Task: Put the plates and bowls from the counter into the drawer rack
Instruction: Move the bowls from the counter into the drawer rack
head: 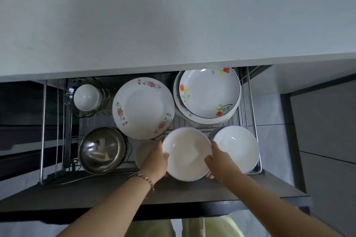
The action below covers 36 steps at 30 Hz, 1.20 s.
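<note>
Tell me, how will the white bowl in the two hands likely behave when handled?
The white bowl looks stiff and glossy, so it is probably slippery and breakable. The left hand and right hand both grip its rim, hinting at some weight.

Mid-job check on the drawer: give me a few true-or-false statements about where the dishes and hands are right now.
1. The left hand and the right hand both grip the white bowl. True.
2. The steel bowl sits at the front right of the drawer rack. False: it sits at the front left, on the person's side.
3. The orange-flower plate lies on top of other plates. True.
4. The pink-floral plate stands upright on its edge. False: it lies face up.
5. A small white bowl sits inside a glass bowl. True.
</note>
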{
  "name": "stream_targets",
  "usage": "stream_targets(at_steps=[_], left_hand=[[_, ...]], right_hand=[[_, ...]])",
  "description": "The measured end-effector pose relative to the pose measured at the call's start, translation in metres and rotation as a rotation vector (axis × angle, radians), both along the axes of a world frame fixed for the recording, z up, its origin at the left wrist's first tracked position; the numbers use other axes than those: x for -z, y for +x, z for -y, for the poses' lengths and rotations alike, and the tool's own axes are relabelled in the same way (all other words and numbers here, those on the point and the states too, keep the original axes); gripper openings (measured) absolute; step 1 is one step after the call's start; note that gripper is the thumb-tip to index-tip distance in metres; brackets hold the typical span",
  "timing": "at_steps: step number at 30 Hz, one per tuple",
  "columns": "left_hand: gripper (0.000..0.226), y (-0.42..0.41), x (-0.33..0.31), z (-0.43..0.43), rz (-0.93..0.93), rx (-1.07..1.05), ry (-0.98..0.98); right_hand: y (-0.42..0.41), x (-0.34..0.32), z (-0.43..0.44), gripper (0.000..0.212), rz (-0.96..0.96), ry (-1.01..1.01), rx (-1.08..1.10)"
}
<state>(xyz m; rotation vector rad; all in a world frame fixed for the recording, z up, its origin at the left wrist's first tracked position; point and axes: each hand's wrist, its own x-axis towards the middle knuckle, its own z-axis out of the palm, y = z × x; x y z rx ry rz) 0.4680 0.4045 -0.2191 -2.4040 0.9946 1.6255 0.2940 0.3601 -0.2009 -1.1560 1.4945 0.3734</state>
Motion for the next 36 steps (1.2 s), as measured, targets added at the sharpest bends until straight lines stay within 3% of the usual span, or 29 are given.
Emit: stream_targets(at_steps=[7,11,15,20,23,26,31,34,36], left_hand=[[0.037,-0.004,-0.005,0.002,0.022,0.014,0.013],[0.043,0.003,-0.019,0.001,0.028,0.09,0.058],[0.042,0.021,-0.052,0.027,0.086,0.045,-0.112],[0.021,0.065,-0.112,0.101,0.079,-0.096,-0.403],[0.029,0.097,-0.147,0.156,0.033,-0.235,-0.517],[0.023,0.132,-0.168,0.214,0.021,-0.273,-0.567],[0.022,0.189,-0.179,0.288,0.023,-0.302,-0.604],[0.022,0.221,-0.171,0.314,0.028,-0.294,-0.603],[0.018,0.238,-0.163,0.324,0.031,-0.289,-0.614]], right_hand=[[0.001,0.006,0.003,0.048,-0.06,-0.046,-0.076],[0.001,-0.001,0.006,0.048,-0.174,-0.072,-0.258],[0.011,-0.031,0.039,0.043,-0.293,-0.187,-0.45],[0.051,-0.1,0.113,0.041,-0.109,-0.358,-0.384],[0.088,-0.144,0.165,0.036,0.139,-0.402,-0.196],[0.127,-0.179,0.22,0.019,0.334,-0.247,0.144],[0.19,-0.192,0.308,0.019,0.473,-0.236,0.7],[0.224,-0.19,0.357,0.013,0.492,-0.255,0.843],[0.245,-0.187,0.388,0.028,0.501,-0.272,0.878]])
